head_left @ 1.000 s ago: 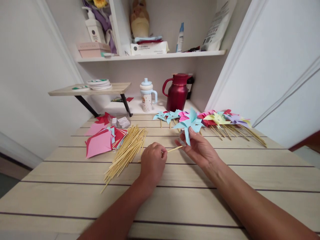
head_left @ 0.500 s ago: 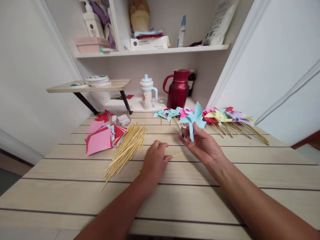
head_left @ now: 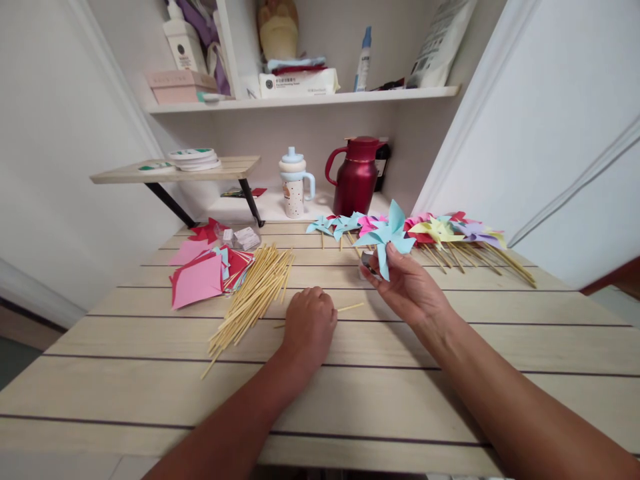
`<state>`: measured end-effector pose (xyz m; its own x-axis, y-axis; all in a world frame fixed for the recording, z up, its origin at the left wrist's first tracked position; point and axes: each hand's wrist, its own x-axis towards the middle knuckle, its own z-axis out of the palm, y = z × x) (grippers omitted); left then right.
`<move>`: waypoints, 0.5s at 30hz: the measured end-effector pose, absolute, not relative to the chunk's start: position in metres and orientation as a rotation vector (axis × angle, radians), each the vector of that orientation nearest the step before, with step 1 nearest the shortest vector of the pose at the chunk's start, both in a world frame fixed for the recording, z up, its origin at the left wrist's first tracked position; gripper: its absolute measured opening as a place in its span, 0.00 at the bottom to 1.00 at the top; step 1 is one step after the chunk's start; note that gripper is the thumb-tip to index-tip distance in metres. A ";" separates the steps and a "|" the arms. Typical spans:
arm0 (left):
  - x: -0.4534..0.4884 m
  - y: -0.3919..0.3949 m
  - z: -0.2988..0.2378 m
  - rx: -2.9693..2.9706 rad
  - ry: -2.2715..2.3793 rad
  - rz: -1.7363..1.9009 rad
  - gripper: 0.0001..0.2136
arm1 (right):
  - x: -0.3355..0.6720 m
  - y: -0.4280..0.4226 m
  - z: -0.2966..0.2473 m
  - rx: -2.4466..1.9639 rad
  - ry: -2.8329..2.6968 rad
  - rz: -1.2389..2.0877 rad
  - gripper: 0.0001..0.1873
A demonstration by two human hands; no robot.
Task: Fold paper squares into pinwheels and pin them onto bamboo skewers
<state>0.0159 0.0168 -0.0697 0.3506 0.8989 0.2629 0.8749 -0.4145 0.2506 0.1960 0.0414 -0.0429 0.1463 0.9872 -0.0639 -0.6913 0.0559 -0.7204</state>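
My right hand (head_left: 410, 283) pinches a light blue paper pinwheel (head_left: 387, 232) between thumb and fingers, raised above the tabletop. Close by its fingertips is a small grey and clear item (head_left: 367, 265), partly hidden, whose kind I cannot make out. My left hand (head_left: 311, 321) rests low on the table, its fingers curled over a thin wooden stick (head_left: 351, 307) that pokes out on both sides. Left of that hand lies a loose heap of similar sticks (head_left: 253, 293). Beyond the heap are square paper sheets (head_left: 199, 281), pink on top with red and blue below.
Finished pinwheels on sticks (head_left: 437, 232) lie along the back right of the slatted table (head_left: 400, 407). A red thermos jug (head_left: 356, 177) and a speckled cup (head_left: 293, 190) stand behind. Tape rolls (head_left: 194, 159) sit on a small raised shelf (head_left: 230, 168) at left.
The fingers of my left hand have curled in around the stick, the thumb tucking under. My right hand holds the pinwheel in nearly the same spot.
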 end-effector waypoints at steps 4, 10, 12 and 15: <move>0.012 0.020 -0.070 2.414 1.731 0.677 0.06 | 0.195 0.042 -0.044 -0.745 -0.501 1.384 0.10; 0.016 0.022 -0.068 2.310 1.723 0.857 0.06 | 0.184 0.040 -0.051 -0.788 -0.415 1.509 0.09; 0.017 0.022 -0.069 2.293 1.684 0.897 0.06 | 0.180 0.038 -0.052 -0.779 -0.402 1.542 0.09; 0.016 0.022 -0.071 2.268 1.633 0.899 0.05 | 0.178 0.036 -0.051 -0.750 -0.403 1.563 0.09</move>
